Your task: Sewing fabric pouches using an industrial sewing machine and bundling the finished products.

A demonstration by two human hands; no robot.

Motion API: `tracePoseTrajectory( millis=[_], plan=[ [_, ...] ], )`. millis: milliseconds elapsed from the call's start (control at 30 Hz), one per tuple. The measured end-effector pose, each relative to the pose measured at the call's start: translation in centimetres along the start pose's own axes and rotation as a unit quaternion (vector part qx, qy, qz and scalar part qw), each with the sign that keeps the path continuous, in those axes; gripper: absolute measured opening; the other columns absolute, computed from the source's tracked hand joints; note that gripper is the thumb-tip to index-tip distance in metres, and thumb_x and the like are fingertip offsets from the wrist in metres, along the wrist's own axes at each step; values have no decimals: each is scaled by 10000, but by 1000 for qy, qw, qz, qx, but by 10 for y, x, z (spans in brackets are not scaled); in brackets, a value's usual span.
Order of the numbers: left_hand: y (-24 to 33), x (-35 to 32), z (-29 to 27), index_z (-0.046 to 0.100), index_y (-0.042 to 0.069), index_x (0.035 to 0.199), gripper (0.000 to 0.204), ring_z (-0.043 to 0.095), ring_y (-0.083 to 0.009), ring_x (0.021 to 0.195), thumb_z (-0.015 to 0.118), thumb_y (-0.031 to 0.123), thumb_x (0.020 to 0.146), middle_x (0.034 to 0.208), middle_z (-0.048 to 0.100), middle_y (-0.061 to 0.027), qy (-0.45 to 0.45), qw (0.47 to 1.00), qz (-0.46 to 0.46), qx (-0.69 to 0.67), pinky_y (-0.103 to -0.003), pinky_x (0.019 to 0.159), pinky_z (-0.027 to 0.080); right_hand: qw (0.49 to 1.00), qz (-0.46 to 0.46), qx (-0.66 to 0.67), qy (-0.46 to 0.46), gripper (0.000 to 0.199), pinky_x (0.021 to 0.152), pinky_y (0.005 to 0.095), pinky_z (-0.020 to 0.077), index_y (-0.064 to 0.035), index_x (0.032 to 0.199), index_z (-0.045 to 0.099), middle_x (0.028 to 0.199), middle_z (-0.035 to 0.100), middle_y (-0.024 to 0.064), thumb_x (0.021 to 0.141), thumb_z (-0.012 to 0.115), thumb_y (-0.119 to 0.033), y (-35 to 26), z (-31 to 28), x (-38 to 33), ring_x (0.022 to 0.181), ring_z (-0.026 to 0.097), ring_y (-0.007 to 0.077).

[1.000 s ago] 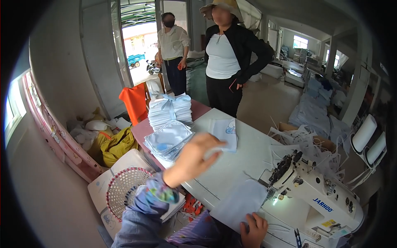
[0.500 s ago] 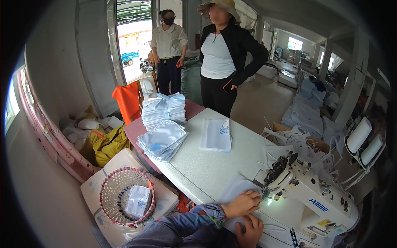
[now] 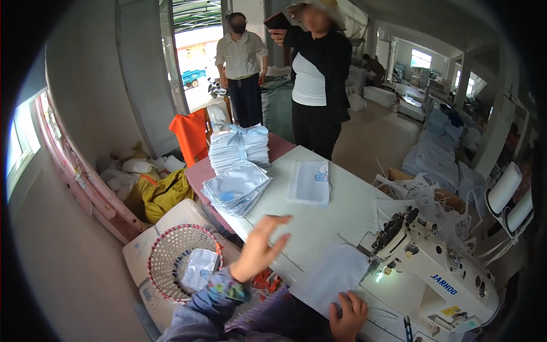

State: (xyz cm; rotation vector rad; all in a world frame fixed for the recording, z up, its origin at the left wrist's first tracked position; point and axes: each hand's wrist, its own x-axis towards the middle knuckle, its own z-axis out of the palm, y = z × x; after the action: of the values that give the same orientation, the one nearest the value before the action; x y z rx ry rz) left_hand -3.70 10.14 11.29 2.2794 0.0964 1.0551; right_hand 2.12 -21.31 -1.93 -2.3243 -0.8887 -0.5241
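Observation:
My left hand [image 3: 262, 248] is raised over the table's left edge, fingers apart, holding nothing. A pale blue-white fabric panel [image 3: 336, 271] lies flat beside the sewing machine [image 3: 439, 279], its right edge by the lit needle area. At the panel's near right corner rests my right hand [image 3: 348, 313], thumb and bent fingers apart, touching the cloth. Farther up the table lies a single printed fabric piece [image 3: 309, 183]. To its left are a loose fanned pile of edged cloths [image 3: 236, 191] and a taller stack tied with ribbon [image 3: 239, 151].
A woven basket [image 3: 156, 251] with a printed cloth inside sits on boxes at left. Thread snips [image 3: 407, 329] lie near the machine. White strips [image 3: 430, 196] overflow a carton at right, near thread cones [image 3: 504, 185]. Two people stand beyond the table.
My left hand has left the fabric by the needle and moved left, opening up. More of the panel shows. My right hand stays near its corner. One standing person has raised a phone.

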Motion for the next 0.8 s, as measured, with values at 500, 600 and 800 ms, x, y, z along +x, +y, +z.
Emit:
tracePoseTrajectory(
  millis=[500, 600, 800],
  plan=[
    [321, -163, -496, -24, -19, 1662, 894, 677, -198, 1004, 591, 7, 1013, 1291, 632, -200, 641, 603, 151, 451, -304, 900, 621, 998, 0, 47, -40, 360, 1056, 517, 463, -148, 1247, 751, 1307, 683, 102, 989, 679, -388, -7, -28, 3, 1235, 609, 366],
    [366, -189, -518, -60, -23, 1654, 929, 683, -229, 1038, 613, 22, 1016, 1287, 634, -224, 684, 528, 144, 483, -318, 943, 617, 998, 11, 48, -48, 356, 1054, 524, 464, -149, 1252, 749, 1309, 683, 110, 1002, 659, -387, -11, -33, 5, 1237, 603, 373],
    [319, -201, -539, -46, -7, 1661, 933, 694, -226, 1019, 635, 77, 1029, 1307, 635, -217, 670, 567, 127, 462, -322, 953, 611, 999, 16, 32, -29, 334, 1024, 507, 478, -146, 1237, 757, 1321, 680, 95, 1009, 651, -366, -12, -29, 6, 1223, 610, 351]
  ],
)
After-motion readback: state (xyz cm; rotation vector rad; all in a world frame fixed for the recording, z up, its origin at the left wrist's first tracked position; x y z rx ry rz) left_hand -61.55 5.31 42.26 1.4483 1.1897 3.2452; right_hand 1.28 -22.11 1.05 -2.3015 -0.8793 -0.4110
